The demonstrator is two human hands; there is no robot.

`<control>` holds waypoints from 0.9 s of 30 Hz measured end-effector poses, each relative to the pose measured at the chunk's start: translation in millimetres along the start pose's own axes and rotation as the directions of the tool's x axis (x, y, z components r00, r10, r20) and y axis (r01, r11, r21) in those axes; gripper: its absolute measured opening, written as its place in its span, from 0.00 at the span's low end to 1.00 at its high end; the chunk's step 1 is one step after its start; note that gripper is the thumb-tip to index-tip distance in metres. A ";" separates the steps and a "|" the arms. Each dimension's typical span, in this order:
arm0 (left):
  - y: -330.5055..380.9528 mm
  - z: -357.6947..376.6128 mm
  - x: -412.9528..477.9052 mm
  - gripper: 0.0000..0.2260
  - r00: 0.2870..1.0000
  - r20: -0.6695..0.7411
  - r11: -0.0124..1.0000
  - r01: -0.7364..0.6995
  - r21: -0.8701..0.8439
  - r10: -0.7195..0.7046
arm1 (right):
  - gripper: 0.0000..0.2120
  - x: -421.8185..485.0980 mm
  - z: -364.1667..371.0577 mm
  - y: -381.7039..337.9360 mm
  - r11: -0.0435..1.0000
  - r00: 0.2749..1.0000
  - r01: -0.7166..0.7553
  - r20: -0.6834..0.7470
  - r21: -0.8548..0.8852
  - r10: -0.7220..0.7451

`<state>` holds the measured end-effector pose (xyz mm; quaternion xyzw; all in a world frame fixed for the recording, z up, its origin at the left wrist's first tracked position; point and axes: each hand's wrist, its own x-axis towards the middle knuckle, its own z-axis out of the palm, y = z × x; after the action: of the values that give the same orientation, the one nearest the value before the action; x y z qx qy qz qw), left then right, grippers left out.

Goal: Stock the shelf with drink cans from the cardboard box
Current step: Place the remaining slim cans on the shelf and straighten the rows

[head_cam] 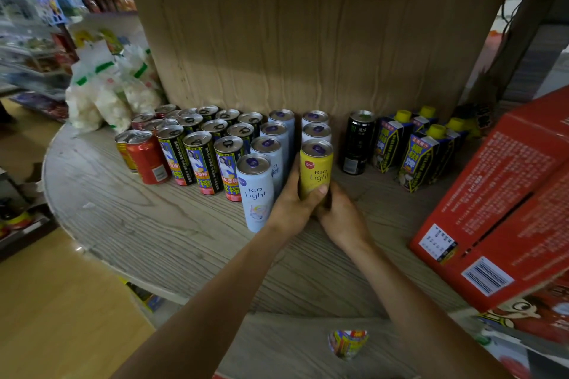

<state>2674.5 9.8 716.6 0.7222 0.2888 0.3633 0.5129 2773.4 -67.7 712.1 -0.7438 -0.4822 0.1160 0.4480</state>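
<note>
Left hand [291,209] and right hand [343,220] curl round the yellow can [317,168] low down, upright on the shelf [154,224] fronting its row; left knuckles may tip the blue can [257,192] just beside

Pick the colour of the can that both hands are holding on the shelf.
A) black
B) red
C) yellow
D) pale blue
C: the left hand and the right hand both grip the base of the yellow can, which stands at the front of its row.
</note>
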 end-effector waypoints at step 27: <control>30.1 -22.2 -90.0 0.25 0.992 0.121 0.988 0.015 0.154 -0.033 | 0.11 -73.3 -4.5 -43.1 0.978 0.997 -0.074 0.018 -0.196 0.079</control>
<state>2606.4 -58.7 729.4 0.7767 0.2923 0.2889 0.4773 2712.5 -124.6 729.2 -0.8008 -0.4678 0.0947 0.3618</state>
